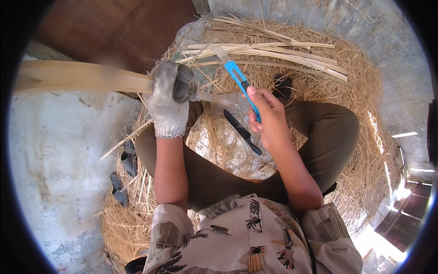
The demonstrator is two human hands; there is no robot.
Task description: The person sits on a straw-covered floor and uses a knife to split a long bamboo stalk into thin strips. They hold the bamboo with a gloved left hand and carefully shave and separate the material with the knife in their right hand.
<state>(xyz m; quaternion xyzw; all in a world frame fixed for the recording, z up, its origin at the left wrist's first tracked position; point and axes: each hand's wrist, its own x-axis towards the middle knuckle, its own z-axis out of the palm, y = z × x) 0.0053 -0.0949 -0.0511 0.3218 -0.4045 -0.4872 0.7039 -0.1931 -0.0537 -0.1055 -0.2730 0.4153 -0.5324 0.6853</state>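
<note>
Head view: I have the gloved left hand (pixel 172 98) clenched round a pale strip (pixel 86 76) over the left edge of the straw (pixel 360 89); the right hand (pixel 270 116) grips a blue cutter (pixel 233 71), blade (pixel 221 54) off the strip. Probably trimming; another stroke would need blade meeting strip.

Blue utility knife (pixel 236 74), blade out, tilted, long pale strip (pixel 86 76), lying crosswise
</note>
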